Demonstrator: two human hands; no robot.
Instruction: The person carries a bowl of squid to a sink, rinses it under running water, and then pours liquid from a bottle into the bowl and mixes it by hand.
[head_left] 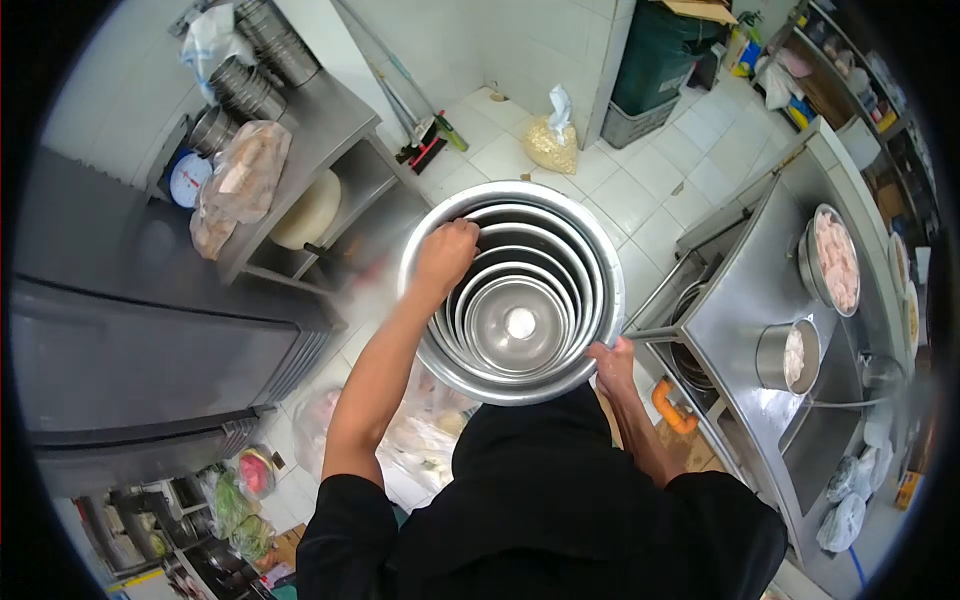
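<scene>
A nested stack of round stainless steel bowls [609, 280] is held in front of my body, its openings facing up. The widest bowl is outermost, and several smaller ones sit inside it. My left hand [447, 258] reaches over the outer rim, its fingers curled onto the rim of an inner bowl at the left side. At the lower right, my right hand [613, 366] grips the outer rim of the stack. The innermost bowl [490, 335] holds nothing and has a bright reflection on its base.
On the right, a steel counter [740, 300] carries a bowl of pale raw meat [838, 262] and a steel pot [772, 357]. At left stands a steel table [325, 110] with a bagged item [245, 175] and a scale [190, 180]. A bag [550, 148] rests on the tiled floor.
</scene>
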